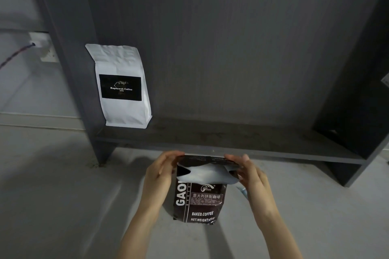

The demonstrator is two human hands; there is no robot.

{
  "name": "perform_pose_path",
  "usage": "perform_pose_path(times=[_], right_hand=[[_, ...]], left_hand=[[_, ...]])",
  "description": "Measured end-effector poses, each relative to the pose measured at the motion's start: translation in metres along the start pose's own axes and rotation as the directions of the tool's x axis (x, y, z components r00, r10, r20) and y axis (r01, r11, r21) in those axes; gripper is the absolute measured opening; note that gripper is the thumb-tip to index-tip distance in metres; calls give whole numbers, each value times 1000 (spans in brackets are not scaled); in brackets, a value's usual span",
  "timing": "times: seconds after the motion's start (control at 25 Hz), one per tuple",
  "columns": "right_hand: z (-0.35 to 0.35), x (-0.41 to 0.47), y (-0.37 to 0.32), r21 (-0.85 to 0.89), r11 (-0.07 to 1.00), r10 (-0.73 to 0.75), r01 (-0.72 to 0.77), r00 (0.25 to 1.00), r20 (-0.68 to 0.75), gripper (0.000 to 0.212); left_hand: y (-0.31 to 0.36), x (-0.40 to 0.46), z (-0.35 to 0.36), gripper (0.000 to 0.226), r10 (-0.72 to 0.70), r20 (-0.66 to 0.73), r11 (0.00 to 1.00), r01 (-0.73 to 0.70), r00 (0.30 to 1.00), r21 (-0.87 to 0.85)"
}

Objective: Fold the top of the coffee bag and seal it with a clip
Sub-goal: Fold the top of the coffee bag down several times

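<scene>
Both of your hands grip the top of the dark coffee bag (197, 202), which stands upright on the pale grey floor (63, 195) just in front of a dark grey shelf unit (231, 48). Your left hand (162, 172) closes its fingers over the bag's top left corner, thumb on the near side; your right hand (248, 172) pinches the top right corner the same way, fingers curled over the far edge. Between them the top of the bag is bent toward you, so that its pale silvery lining (207, 173) shows in a broad band across the front, above the printed words "BAKED.COFFEE" and "NET.WEIGHT". The fold is held only by your fingers; no clip sits on it. Just behind your right wrist a small pale blue object (242, 191) lies on the floor, too hidden to identify. On the unit's low shelf (231, 139), well apart from the bag in your hands, a white coffee bag (121, 86) with a black label reading "Kopiluwak Coffee" stands against the left upright. Farther left, a white wall socket (43, 47) with a cable plugged in shows on the wall.
</scene>
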State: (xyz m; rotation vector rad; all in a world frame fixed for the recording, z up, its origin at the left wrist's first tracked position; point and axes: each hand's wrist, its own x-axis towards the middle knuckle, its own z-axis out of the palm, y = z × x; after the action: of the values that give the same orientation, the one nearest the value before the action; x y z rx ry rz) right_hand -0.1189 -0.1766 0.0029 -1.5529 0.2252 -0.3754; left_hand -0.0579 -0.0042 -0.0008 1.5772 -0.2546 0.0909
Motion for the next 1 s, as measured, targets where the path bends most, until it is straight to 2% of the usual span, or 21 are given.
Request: perform_pose_path(times=[0.08,0.16,0.32,0.52,0.76,1.0], right_hand=[[-1,-1,0,-13,1000,19,-18,1000,20,32],[-2,-1,2,9,1000,10,-11,999,52,28],[-4,0,8,23,1000,-11,9,997,78,31],[0,4,19,28,999,-46,44,998,54,38],[0,4,37,-79,996,-35,43,995,97,44],[2,8,42,-79,996,-44,45,999,5,32]], left_hand=[[0,0,-3,23,-55,97,997,61,994,-57],[-2,0,-9,30,-67,207,997,76,976,-35],[-5,3,-17,26,-62,296,998,57,953,25],[-9,-4,-9,40,-29,241,999,32,970,-6],[-22,-3,-4,35,-60,235,998,53,970,36],[-33,-2,-5,35,-71,189,996,59,979,67]])
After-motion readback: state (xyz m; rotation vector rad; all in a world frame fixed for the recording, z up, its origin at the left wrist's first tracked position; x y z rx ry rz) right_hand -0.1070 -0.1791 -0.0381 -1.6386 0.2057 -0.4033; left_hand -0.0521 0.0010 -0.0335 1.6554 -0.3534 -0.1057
